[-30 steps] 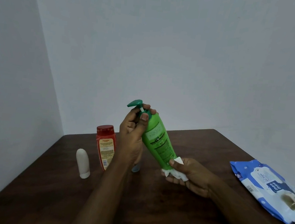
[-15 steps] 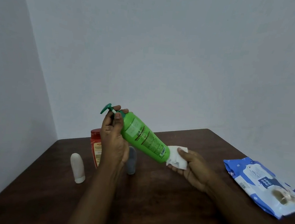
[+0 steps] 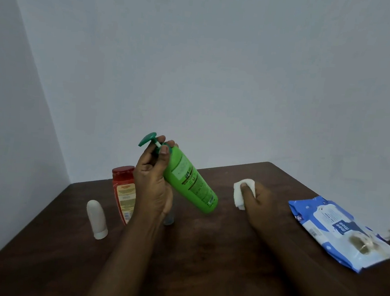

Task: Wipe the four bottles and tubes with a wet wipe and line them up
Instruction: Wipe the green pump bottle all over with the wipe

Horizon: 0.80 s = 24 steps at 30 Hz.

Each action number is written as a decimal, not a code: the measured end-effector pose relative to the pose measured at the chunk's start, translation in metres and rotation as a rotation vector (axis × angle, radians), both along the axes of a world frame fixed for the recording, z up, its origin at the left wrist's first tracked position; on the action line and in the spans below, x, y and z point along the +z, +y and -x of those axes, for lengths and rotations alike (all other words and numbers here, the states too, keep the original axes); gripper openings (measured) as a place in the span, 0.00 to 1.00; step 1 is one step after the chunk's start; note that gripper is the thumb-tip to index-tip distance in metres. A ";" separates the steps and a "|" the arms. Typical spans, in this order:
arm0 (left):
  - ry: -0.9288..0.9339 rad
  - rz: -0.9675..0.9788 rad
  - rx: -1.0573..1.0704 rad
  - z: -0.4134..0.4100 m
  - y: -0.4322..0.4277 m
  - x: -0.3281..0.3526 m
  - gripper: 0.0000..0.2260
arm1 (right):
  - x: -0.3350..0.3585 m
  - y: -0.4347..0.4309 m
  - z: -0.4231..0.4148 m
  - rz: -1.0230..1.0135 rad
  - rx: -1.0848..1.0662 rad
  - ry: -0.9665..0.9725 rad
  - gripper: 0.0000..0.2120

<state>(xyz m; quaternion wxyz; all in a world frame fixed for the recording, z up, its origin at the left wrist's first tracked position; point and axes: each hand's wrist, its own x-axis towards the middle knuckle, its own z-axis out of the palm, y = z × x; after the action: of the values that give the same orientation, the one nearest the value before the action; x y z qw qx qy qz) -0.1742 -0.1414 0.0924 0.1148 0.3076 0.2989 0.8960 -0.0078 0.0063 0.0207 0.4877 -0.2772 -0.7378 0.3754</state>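
The right hand (image 3: 253, 195), clutching the wet wipe (image 3: 242, 193), pulls off the green bottle (image 3: 191, 183); the left hand (image 3: 153, 182) grips its neck, so wiping looks finished.

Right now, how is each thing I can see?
green pump bottle: tilted, gripped by the left hand
wet wipe: bunched in the right hand, apart from bottle
red bottle: standing upright
white tube: standing upright
grey tube: mostly hidden
wipes pack: lying flat
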 end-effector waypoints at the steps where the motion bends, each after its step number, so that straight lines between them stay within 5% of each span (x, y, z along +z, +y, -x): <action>1: 0.007 0.017 -0.005 -0.004 0.002 -0.001 0.16 | -0.001 0.000 0.002 -0.003 0.000 0.007 0.10; 9: -0.039 0.071 -0.051 -0.024 0.010 -0.003 0.14 | -0.012 -0.017 0.017 -0.356 0.278 -0.099 0.12; 14: -0.142 0.056 -0.145 -0.029 0.013 -0.002 0.17 | -0.021 -0.026 0.027 -0.646 0.162 -0.323 0.35; 16: -0.162 0.058 -0.156 -0.029 0.014 -0.003 0.18 | -0.022 -0.026 0.029 -0.701 0.131 -0.292 0.34; 20: -0.092 0.125 -0.210 -0.024 0.013 -0.004 0.21 | -0.021 -0.028 0.026 -0.648 0.107 -0.256 0.27; 24: -0.012 0.257 -0.247 -0.023 0.009 -0.007 0.26 | -0.014 -0.031 0.020 -0.154 0.224 -0.310 0.27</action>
<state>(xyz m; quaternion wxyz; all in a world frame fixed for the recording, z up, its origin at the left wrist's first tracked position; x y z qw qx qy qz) -0.1509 -0.1325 0.0853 0.2642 0.3195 0.3700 0.8314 -0.0280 -0.0250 0.0064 0.3432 -0.2098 -0.8568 0.3225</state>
